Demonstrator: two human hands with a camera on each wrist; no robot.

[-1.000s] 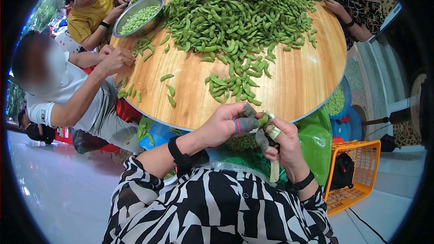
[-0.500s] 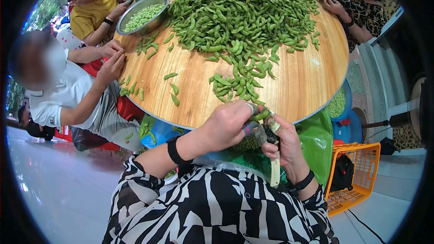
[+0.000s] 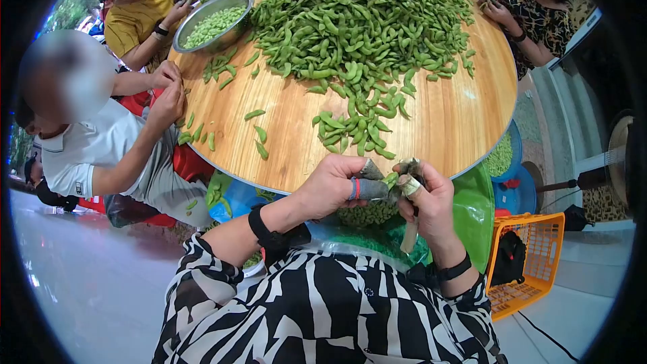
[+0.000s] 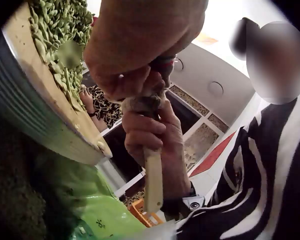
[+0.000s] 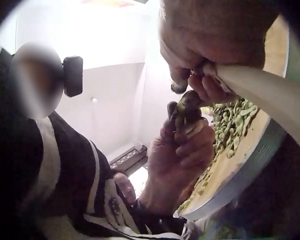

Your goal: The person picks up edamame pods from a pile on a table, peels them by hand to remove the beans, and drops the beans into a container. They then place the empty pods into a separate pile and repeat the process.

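Note:
Over the near table edge in the head view, my left hand point(image 3: 333, 185) pinches a green soybean pod point(image 3: 391, 178) between thumb and finger, both in grey finger covers. My right hand point(image 3: 435, 205) is close beside it, its thumb wrapped in pale tape. Its fingers curl round a cream-coloured handle point(image 4: 153, 180) that sticks out below the palm; the working end is hidden, so I cannot tell what tool it is. In the right wrist view the pod lies at the left hand's point(image 5: 182, 150) fingertips, just below the right hand point(image 5: 215, 37).
A big heap of soybean pods point(image 3: 357, 27) covers the round wooden table point(image 3: 290, 128). At its left stands a metal bowl point(image 3: 244, 20) of shelled beans. More shelled beans point(image 3: 369, 214) lie below my hands. An orange crate point(image 3: 549, 256) is at the right. Other people sit round the table.
The right hand has turned a little and drawn slightly away from the left, its handle tilting. The pod stays in the left fingers. The person in white has brought both hands together.

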